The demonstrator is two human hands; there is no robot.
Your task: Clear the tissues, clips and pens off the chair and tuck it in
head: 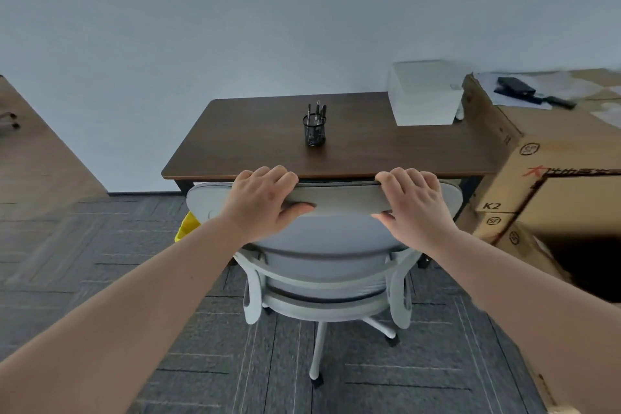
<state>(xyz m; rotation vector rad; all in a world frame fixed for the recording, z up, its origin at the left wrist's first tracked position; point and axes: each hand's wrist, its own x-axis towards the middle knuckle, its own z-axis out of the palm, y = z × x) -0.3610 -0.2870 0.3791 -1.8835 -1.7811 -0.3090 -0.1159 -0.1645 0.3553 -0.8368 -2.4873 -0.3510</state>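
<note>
A grey office chair point(332, 239) stands with its back towards me, its top edge right at the front edge of the dark wooden desk point(255, 144). My left hand point(265, 202) grips the top of the backrest on the left, fingers over the rim and thumb on the near side. My right hand point(415, 205) grips the same rim on the right. The seat is hidden under the desk and behind the backrest. On the desk stands a black mesh pen cup point(315, 129) with several pens in it. No tissues or clips are visible.
A white box point(425, 94) sits at the desk's back right. Stacked cardboard boxes point(537, 158) crowd the right side, close to the chair. Something yellow point(186, 228) shows under the desk's left side. Grey carpet tiles lie to the left and behind.
</note>
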